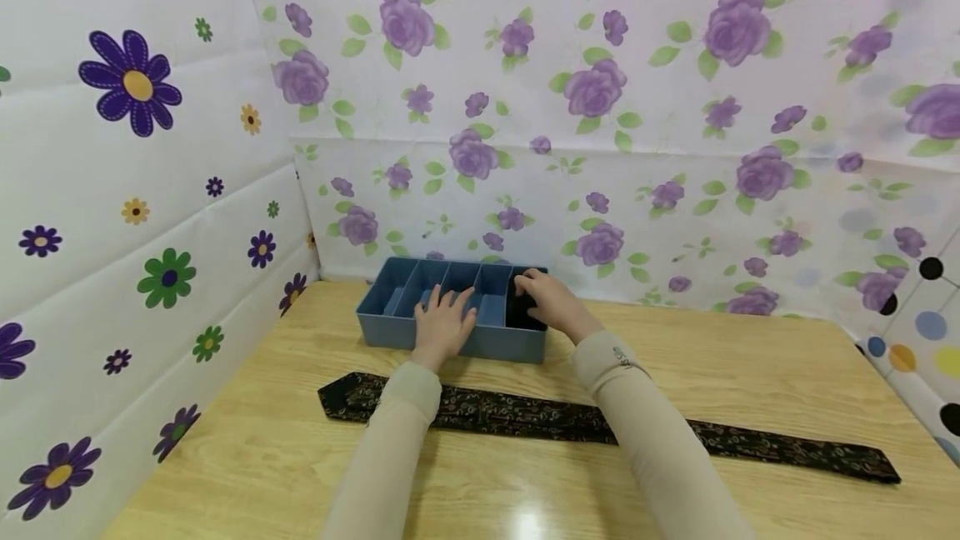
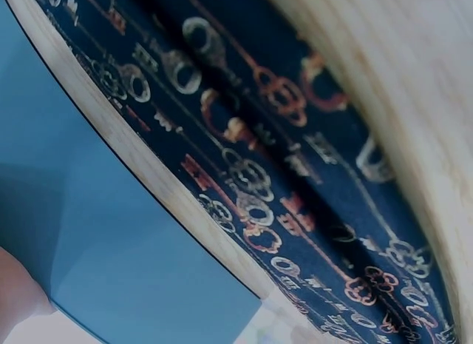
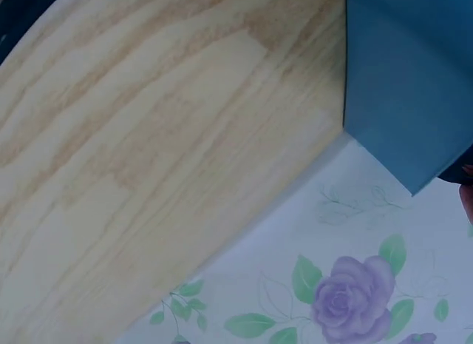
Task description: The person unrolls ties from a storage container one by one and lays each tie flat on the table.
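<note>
A blue divided box point(image 1: 450, 336) stands near the back of the table. My left hand point(image 1: 442, 325) is at its front wall, fingers spread over the middle compartments; in the left wrist view a bit of that hand point(image 2: 16, 296) shows beside the blue wall. My right hand point(image 1: 555, 304) bends over the right end compartment, its curled fingers gripping a black cloth item point(image 1: 517, 309) inside. The hand covers part of that item. A black necktie point(image 1: 517, 415) with a gold and copper key pattern lies flat across the table, passing under both forearms.
The wooden table point(image 1: 247, 448) reaches to a white backdrop with purple roses point(image 1: 592, 90). A flowered sheet point(image 1: 168, 277) hangs along the left side, and a dotted one point(image 1: 930, 326) is at the right. Thin dividers split the box into several compartments.
</note>
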{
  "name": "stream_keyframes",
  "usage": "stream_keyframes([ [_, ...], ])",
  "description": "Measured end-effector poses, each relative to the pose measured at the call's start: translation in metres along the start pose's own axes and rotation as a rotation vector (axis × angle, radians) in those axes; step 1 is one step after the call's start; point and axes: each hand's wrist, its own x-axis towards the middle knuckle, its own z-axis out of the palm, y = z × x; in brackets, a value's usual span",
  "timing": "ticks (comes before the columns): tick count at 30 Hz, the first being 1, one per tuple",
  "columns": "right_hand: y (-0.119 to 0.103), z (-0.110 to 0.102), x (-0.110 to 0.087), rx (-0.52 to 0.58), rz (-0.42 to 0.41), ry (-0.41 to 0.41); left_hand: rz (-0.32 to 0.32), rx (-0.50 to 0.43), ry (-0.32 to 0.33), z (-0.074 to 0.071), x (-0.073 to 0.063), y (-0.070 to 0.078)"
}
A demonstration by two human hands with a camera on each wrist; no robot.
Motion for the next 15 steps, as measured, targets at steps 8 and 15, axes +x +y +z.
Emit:
stream_keyframes([
  [8, -0.001, -0.012, -0.008, 0.028, -0.041, 0.062, -0.005, 0.016, -0.011, 0.002, 0.001, -0.001],
  [15, -0.006, -0.021, -0.018, 0.026, -0.058, 0.108, -0.003, 0.000, -0.005, 0.001, 0.000, 0.001],
])
